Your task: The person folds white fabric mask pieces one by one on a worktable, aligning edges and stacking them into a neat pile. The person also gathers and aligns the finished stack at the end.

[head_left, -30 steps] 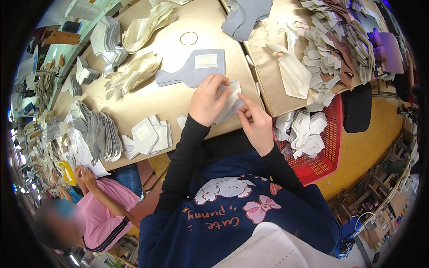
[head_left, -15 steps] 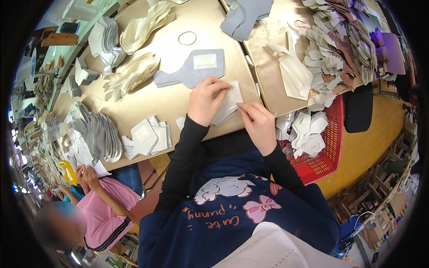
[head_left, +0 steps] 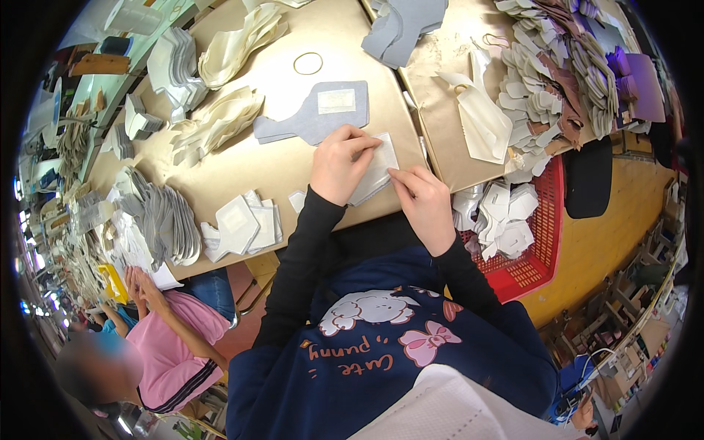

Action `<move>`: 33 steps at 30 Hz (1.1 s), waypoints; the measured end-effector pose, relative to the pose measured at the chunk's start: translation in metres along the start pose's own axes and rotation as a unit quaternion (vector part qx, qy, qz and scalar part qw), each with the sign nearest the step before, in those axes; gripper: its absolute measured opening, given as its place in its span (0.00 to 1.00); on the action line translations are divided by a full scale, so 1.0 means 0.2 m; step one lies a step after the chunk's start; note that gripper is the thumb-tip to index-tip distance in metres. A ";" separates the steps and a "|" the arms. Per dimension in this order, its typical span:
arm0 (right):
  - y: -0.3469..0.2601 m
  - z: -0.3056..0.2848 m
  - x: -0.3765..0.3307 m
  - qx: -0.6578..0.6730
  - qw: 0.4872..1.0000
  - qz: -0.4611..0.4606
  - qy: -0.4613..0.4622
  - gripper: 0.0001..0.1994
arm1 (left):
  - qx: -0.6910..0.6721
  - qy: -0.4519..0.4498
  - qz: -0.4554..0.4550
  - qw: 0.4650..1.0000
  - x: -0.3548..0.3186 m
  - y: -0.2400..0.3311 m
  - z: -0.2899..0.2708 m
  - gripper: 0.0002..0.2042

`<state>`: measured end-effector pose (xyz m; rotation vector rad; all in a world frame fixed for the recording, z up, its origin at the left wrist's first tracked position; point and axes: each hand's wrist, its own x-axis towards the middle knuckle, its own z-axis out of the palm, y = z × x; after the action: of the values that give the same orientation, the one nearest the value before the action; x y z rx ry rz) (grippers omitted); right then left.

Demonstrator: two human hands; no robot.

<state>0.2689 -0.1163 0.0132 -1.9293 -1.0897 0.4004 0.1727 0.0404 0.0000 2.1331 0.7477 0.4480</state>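
A pale rectangular patch [head_left: 383,157] lies over a light grey cut piece [head_left: 367,192] at the table's front edge. My left hand [head_left: 339,167] pinches the patch's upper left edge between thumb and forefinger. Thumb and forefinger of my right hand [head_left: 425,207] are closed at its lower right corner. Part of the grey piece is hidden behind my left hand. Just beyond lies a stack of blue-grey cut pieces [head_left: 312,121], the top one bearing a cream rectangle [head_left: 336,101].
Pale cut pieces [head_left: 248,224] lie left of me, with grey stacks [head_left: 165,220] farther left. A rubber band [head_left: 308,63] rests on the paper-covered table [head_left: 275,172]. At right stands a red basket [head_left: 546,242] of white scraps. A co-worker in pink [head_left: 180,334] sits at left.
My hands have barely shifted and keep their pinch at the patch. At left, the co-worker's hands have moved slightly.
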 end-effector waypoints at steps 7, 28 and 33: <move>-0.08 -0.10 -0.12 -0.198 0.966 -0.015 -0.163 0.27 | 0.259 0.101 0.047 0.959 -0.19 0.07 0.07 0.14; 0.06 0.04 0.12 -0.283 0.953 -0.100 -0.034 0.27 | 0.278 0.038 -0.016 0.960 -0.56 -0.04 0.10 0.41; 0.00 0.10 0.05 -0.236 0.928 -0.241 -0.162 0.24 | 0.270 0.043 -0.064 0.960 -0.73 -0.05 0.09 0.40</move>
<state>0.2624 -0.0977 0.0042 -1.9383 -1.9687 0.1901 0.0686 -0.0590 -0.0274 2.5561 1.1533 0.2896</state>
